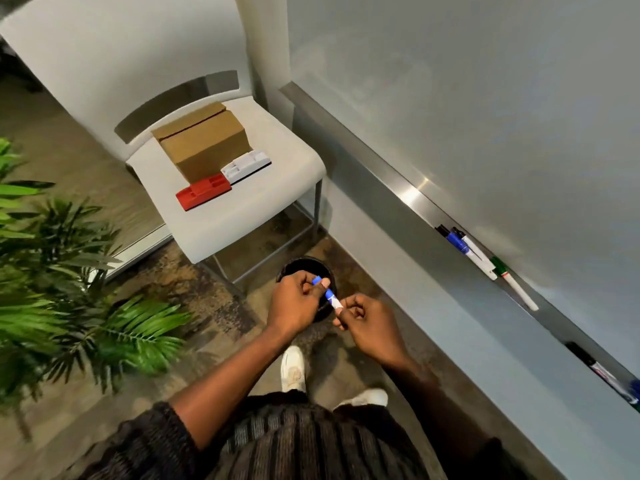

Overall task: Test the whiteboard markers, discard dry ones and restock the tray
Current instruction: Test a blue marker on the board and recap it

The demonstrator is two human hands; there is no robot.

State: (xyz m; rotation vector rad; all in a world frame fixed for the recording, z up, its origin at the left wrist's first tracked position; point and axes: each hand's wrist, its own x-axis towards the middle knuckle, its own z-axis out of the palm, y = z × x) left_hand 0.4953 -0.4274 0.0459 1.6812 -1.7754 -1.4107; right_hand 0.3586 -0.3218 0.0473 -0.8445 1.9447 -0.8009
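Above the black bin (304, 262), blue marker (329, 296) is held two-handed, left hand (294, 306) curled round cap end, right hand (367, 323) pinching barrel; prob best to keep it centred over bin opening & let go w/ both together.
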